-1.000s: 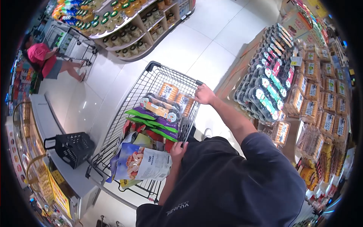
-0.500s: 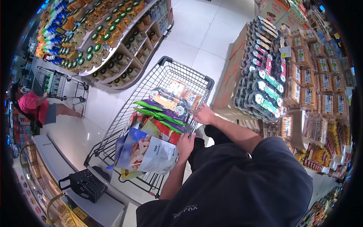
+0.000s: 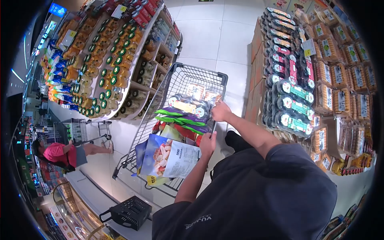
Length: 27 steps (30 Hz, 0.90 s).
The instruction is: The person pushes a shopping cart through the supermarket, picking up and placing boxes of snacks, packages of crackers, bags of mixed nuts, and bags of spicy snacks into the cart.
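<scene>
A grey wire shopping cart point(image 3: 226, 77) stands in front of me. My left hand point(image 3: 207, 145) is closed on its near side rim, beside a blue-and-white food bag point(image 3: 170, 156) pictured with pale pieces. Farther along the same side, my right hand point(image 3: 221, 111) also curls over the rim, its fingertips partly hidden. Inside the cart lie green-and-purple packets point(image 3: 182, 120), a shrink-wrapped pack of round tubs point(image 3: 188, 106) and clear packs of biscuits point(image 3: 197, 91). A yellow bag corner point(image 3: 157, 181) shows beneath the blue-and-white bag.
A curved shelf of jars point(image 3: 120, 74) rises at the left, close to the cart. On the right are stacked tub packs point(image 3: 294, 104) and biscuit packs point(image 3: 326, 76). A black perforated box point(image 3: 130, 212) sits on a counter. A person in pink point(image 3: 60, 154) stands by another cart point(image 3: 80, 130).
The view has shifted: the cart and both hands appear farther right, and the jar shelf looks nearer to the cart. Both hands keep their hold on the rim.
</scene>
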Tool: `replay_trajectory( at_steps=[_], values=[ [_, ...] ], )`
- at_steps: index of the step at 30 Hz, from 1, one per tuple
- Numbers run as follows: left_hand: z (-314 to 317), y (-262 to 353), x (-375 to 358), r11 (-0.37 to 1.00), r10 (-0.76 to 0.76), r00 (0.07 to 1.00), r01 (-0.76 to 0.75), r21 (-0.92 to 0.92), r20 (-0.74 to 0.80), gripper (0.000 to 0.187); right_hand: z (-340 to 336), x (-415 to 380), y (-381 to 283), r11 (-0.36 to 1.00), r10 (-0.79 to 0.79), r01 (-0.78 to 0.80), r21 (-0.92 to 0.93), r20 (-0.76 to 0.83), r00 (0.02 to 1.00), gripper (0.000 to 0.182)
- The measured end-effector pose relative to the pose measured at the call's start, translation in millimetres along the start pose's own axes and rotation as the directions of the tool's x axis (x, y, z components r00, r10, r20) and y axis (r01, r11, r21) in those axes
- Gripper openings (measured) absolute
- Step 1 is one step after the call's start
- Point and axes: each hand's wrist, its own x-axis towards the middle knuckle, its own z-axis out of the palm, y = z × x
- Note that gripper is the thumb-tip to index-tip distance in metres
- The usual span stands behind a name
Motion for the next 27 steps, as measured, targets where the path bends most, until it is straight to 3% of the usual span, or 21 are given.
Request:
replay_trajectory(
  at_steps=[11,17,21,27],
  values=[
    [13.8,63.4,96.8,0.998,-0.05,0.999,0.05,-0.025,0.02,0.048,-39.6,58.1,85.9,0.999,0.037,-0.036,0.026,-0.041,0.998,0.026],
    [23.7,103.8,135.8,1.0,-0.01,0.998,0.009,0.023,0.055,0.048,-66.1,67.7,130.9,0.992,0.11,-0.108,0.07,-0.021,0.994,0.023],
    [31.5,134.8,165.6,0.999,-0.034,0.998,0.033,0.019,0.055,0.049,-91.6,79.2,162.4,0.987,0.146,-0.152,0.059,0.088,0.985,0.026],
    [48.6,163.7,217.9,0.999,-0.047,0.996,0.048,-0.021,0.081,0.049,-104.1,111.8,215.2,0.983,0.17,-0.176,0.061,0.082,0.982,0.026]
  ],
)
